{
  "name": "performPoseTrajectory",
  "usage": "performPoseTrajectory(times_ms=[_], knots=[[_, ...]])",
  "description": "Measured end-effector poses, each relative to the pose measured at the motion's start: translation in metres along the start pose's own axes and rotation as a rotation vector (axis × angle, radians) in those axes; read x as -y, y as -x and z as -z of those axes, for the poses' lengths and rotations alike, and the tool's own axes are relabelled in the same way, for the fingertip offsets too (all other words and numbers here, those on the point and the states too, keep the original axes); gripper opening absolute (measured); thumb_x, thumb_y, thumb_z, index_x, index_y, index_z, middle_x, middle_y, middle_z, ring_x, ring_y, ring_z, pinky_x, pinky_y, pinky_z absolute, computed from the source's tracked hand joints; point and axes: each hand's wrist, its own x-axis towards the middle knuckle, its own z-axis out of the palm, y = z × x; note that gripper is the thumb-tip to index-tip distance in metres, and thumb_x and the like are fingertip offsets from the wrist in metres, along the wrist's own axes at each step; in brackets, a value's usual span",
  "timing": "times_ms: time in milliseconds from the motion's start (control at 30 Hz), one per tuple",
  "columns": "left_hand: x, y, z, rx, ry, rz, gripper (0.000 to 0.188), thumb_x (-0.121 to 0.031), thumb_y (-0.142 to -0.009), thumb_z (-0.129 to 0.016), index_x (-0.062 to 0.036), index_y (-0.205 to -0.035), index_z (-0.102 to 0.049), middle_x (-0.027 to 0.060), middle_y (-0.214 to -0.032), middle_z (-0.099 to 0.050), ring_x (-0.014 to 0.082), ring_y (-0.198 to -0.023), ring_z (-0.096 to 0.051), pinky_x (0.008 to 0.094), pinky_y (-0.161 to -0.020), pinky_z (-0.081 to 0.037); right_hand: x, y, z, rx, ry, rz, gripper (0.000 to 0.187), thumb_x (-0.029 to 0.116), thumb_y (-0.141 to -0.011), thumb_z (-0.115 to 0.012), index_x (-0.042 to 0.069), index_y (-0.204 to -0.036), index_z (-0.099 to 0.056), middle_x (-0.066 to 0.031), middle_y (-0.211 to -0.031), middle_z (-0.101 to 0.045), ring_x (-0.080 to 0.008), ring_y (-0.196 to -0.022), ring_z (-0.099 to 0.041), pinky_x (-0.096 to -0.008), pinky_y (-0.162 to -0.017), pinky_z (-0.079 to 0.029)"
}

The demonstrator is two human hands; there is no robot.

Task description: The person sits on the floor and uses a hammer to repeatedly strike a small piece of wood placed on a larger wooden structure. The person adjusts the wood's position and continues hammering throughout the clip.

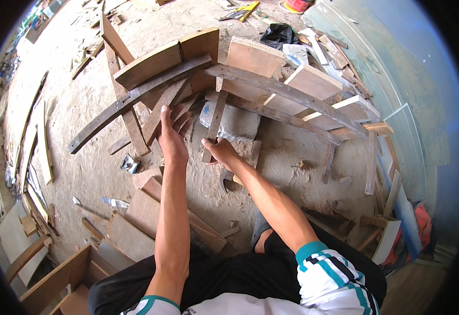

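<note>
A curved wooden frame (287,96), made of dark bowed rails with pale plywood panels (254,56) along its far side, stands in front of me. My left hand (174,137) is palm up at its left part; the thumb lies against a slanting wooden slat (159,112), with the loosely curled fingers beside it. My right hand (221,151) pinches the lower end of a narrow wooden strip (217,118), thumb on its near face. Behind that strip sits a grey block (235,123) partly wrapped in clear plastic. A hammer's claw (224,181) shows just below my right hand.
Plywood pieces (132,223) lie near my left knee, beside a wooden box-like frame (56,278). At the far side are a handsaw (245,10), a black plastic bag (279,35) and a red bucket (296,5). Glass sheets (392,68) lean along the right.
</note>
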Motion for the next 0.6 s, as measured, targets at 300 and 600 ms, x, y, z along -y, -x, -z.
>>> performPoseTrajectory(times_ms=[300,600], knots=[[-0.002,0.001,-0.002,0.015,-0.075,0.024,0.063,-0.052,-0.094,-0.054,-0.0020,-0.132,-0.048,0.0129,-0.123,-0.061,0.0244,-0.109,-0.059,0.0364,-0.094,-0.046,-0.018,-0.029,0.012,-0.021,-0.144,0.140,0.047,0.035,-0.091,-0.063,-0.006,-0.113,-0.059,-0.0180,-0.103,-0.066,-0.0238,-0.096,-0.064,-0.0361,-0.076,-0.053],[-0.002,-0.001,-0.001,0.030,-0.051,0.025,0.062,-0.049,-0.094,-0.055,-0.0045,-0.135,-0.041,0.0141,-0.124,-0.059,0.0247,-0.107,-0.059,0.0370,-0.091,-0.045,-0.011,-0.032,0.011,-0.043,0.036,0.070,0.046,0.035,-0.093,-0.061,-0.004,-0.118,-0.055,-0.0144,-0.107,-0.062,-0.0217,-0.095,-0.063,-0.0385,-0.075,-0.057]])
